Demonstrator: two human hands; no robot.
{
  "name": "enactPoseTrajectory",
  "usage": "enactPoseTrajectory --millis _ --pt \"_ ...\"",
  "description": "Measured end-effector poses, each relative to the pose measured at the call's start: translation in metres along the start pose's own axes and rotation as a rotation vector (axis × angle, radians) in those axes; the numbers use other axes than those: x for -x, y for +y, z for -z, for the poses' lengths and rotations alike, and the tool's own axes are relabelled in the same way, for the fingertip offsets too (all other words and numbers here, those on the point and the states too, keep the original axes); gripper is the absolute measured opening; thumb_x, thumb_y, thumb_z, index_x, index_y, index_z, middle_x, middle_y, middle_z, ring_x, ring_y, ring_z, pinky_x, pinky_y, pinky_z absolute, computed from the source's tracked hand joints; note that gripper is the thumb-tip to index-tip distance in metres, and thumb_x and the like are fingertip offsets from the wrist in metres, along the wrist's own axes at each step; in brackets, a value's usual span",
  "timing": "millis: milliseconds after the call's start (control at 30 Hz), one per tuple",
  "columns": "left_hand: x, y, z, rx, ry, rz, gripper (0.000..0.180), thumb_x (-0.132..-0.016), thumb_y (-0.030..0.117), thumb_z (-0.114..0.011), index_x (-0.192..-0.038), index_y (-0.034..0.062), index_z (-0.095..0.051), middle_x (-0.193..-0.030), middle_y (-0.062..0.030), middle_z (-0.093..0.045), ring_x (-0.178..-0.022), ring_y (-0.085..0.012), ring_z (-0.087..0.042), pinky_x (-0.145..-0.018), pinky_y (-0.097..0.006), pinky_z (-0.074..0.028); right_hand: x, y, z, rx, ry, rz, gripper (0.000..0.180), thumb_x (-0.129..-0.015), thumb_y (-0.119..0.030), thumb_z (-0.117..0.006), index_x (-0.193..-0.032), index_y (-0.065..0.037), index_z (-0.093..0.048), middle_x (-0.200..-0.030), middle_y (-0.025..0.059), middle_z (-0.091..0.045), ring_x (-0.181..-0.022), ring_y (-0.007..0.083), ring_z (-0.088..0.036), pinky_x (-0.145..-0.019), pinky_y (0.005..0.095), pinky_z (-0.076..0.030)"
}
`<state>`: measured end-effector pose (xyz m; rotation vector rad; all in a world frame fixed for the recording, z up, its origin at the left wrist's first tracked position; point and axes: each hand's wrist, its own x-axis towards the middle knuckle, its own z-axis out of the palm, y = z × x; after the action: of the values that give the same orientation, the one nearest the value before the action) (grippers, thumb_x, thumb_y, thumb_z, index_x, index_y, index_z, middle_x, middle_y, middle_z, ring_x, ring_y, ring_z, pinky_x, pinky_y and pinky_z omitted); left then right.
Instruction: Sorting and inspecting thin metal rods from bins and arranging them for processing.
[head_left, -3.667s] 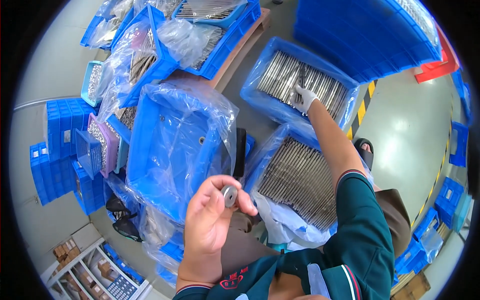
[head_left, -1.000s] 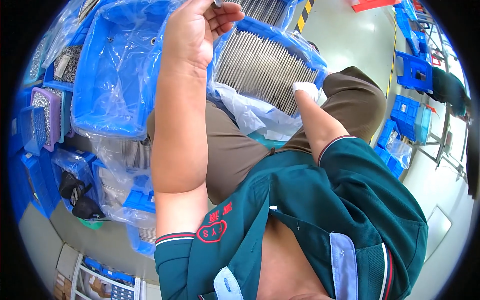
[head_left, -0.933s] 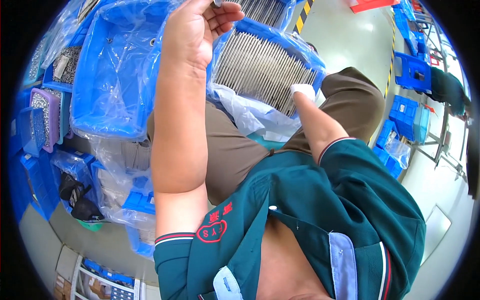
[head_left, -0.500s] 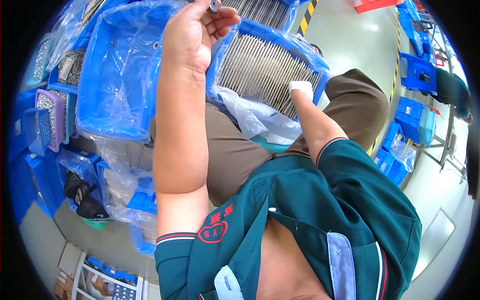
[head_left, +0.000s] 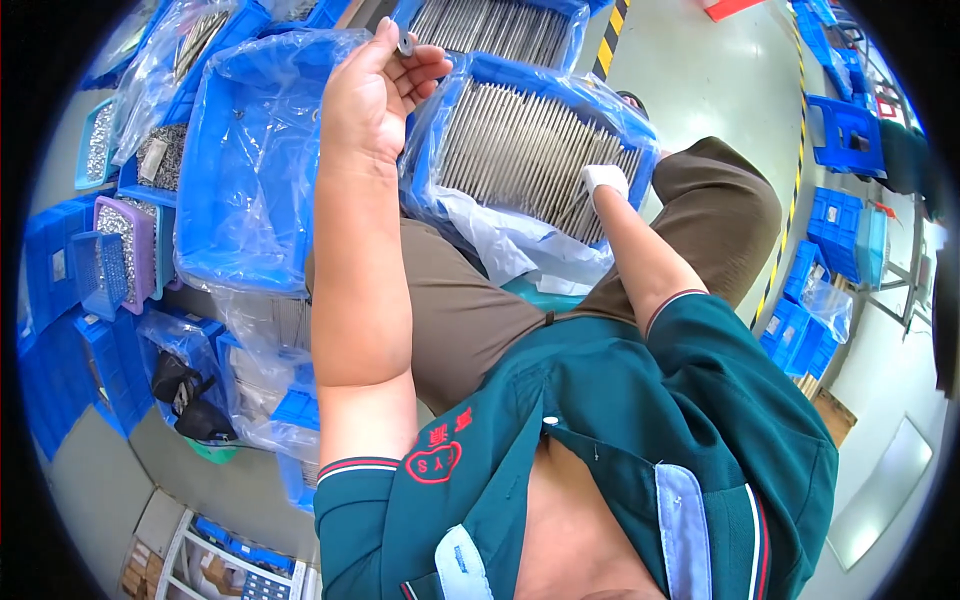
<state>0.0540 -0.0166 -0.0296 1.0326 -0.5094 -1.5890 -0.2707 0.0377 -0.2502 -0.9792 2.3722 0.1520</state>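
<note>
My bare left hand is raised palm up at the top, beside the left edge of a lined blue bin. Pinched between its thumb and forefinger is a small round grey metal washer with a dark hole, while the other fingers curl loosely. Thin metal rods fill that bin in close parallel rows. My right hand, in a white glove, rests at the right end of the rods. Its fingers are too small and hidden to make out.
A large blue bin lined with clear plastic stands left of my arm. Behind the rods is another bin of rods. Small metal parts fill a purple basket at far left. Blue crates stand along the right.
In the picture, my left hand sits lower and slightly farther left, still pinching the washer. My gloved right hand remains at the rods' right end. The whole view has shifted a little.
</note>
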Motion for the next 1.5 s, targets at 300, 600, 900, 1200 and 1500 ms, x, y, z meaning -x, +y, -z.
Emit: enactPoseTrajectory --millis 300,600,900,1200,1500 --pt "0.001 0.000 -0.002 -0.042 0.039 0.031 0.027 -0.092 0.031 -0.052 -0.085 0.0055 -0.059 -0.080 -0.0120 -0.066 -0.074 -0.0235 -0.065 -0.067 -0.032 -0.046 -0.017 0.027 0.010 -1.170 -0.318 -0.100 0.011 -0.070 -0.017 -0.060 -0.071 -0.006 -0.061 -0.064 0.0109 -0.058 -0.063 0.0265 -0.060 -0.059 0.0402 -0.050" --pt "0.008 -0.013 -0.009 -0.051 0.012 0.165 0.027 -0.092 0.033 -0.051 -0.089 0.0069 -0.057 -0.078 -0.0094 -0.066 -0.072 -0.0213 -0.065 -0.062 -0.031 -0.047 0.088 -0.059 0.085 -1.652 -1.183 0.386 0.025 -0.093 -0.025 -0.051 -0.107 -0.005 -0.051 -0.077 0.0013 -0.052 -0.064 0.0115 -0.049 -0.054 0.0257 -0.041" --pt "0.007 -0.024 -0.020 0.163 -0.095 0.243 0.015 -0.086 0.011 -0.050 -0.093 0.0011 -0.057 -0.085 -0.0142 -0.062 -0.075 -0.0265 -0.060 -0.068 -0.037 -0.051 0.129 -0.065 0.142 -1.312 -1.400 0.554 0.029 -0.091 -0.025 -0.055 -0.105 0.000 -0.053 -0.072 0.0008 -0.055 -0.053 0.0081 -0.049 -0.044 0.0224 -0.038" --pt "0.017 -0.038 -0.056 -0.177 -0.304 0.337 0.035 -0.089 0.039 -0.056 -0.097 0.0054 -0.059 -0.065 0.0020 -0.046 -0.052 -0.0065 -0.037 -0.043 -0.020 -0.027 0.133 -0.053 0.173 -1.099 -1.324 0.556 0.026 -0.091 -0.026 -0.055 -0.102 -0.003 -0.055 -0.070 -0.0009 -0.054 -0.050 0.0063 -0.049 -0.043 0.0196 -0.039" --pt "0.025 -0.057 -0.091 -0.166 -0.326 0.328 0.035 -0.090 0.036 -0.055 -0.101 0.0036 -0.062 -0.063 0.0033 -0.042 -0.051 -0.0056 -0.035 -0.043 -0.018 -0.025 0.136 -0.048 0.174 -1.201 -1.178 0.613 0.021 -0.086 -0.028 -0.062 -0.096 -0.009 -0.063 -0.069 -0.0024 -0.057 -0.051 0.0042 -0.052 -0.042 0.0164 -0.039"
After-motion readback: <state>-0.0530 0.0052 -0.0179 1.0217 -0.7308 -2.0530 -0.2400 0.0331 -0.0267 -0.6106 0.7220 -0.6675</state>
